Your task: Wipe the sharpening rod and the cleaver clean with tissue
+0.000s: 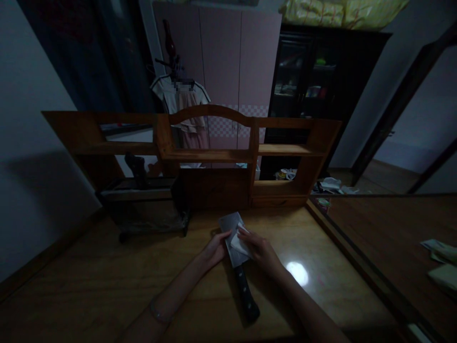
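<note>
A cleaver lies flat on the wooden desk (107,281), its wide steel blade (230,226) pointing away from me and its black handle (247,295) toward me. My left hand (215,248) rests on the desk against the blade's left edge, fingers curled and touching the steel. My right hand (260,251) presses a small white folded tissue (238,244) onto the blade's right side, fingers closed on it.
A wooden shelf unit (214,155) stands at the back of the desk. A second darker table (392,238) adjoins on the right with greenish papers (442,259) on it. Pink wardrobe (232,71), hanging clothes and a dark cabinet (314,90) stand behind. A light glare (297,273) shines on the desk.
</note>
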Demonstrator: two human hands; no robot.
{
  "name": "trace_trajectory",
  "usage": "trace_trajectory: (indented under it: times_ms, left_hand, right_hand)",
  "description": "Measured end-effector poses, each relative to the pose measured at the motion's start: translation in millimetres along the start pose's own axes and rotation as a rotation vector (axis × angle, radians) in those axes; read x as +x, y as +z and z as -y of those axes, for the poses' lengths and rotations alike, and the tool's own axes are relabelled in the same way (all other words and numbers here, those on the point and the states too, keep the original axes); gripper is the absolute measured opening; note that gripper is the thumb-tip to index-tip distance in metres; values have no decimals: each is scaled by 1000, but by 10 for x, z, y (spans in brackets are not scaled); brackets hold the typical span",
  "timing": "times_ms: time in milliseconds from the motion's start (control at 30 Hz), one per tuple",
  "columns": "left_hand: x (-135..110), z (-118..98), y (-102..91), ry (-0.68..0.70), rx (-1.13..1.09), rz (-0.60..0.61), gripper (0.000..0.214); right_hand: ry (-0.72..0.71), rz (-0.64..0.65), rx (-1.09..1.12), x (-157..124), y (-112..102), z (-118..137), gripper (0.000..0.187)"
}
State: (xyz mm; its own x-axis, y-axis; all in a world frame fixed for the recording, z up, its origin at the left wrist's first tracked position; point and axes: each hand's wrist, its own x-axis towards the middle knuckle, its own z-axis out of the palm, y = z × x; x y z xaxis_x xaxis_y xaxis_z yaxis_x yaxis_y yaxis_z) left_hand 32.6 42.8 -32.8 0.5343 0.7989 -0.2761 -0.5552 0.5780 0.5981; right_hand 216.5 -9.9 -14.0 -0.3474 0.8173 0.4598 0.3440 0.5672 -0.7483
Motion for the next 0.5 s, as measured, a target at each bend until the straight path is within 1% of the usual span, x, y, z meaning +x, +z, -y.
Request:
trace_trajectory:
  times_ms: [200,267,333,433,500]
  left_hand:
    - [16,-4,-64,-48,-10,-51,24]
    - [23,-1,-63,-40,2,-83,23]
    - [28,1,-50,-27,21,-111,22]
    - [16,-2,-21,-25,39,-105,22]
    - [-5,-6,-4,-40,51,-93,22]
  right_hand:
    - [106,-187,-56,-29,-31,-172,32]
    - [97,-229,-78,-29,-74,-181,34]
    - [48,-254,-60,-22,-111,-137,39]
    - [-14,-236,43,-12,-99,2,39]
    - [-18,-149,111,-18,-43,104,37]
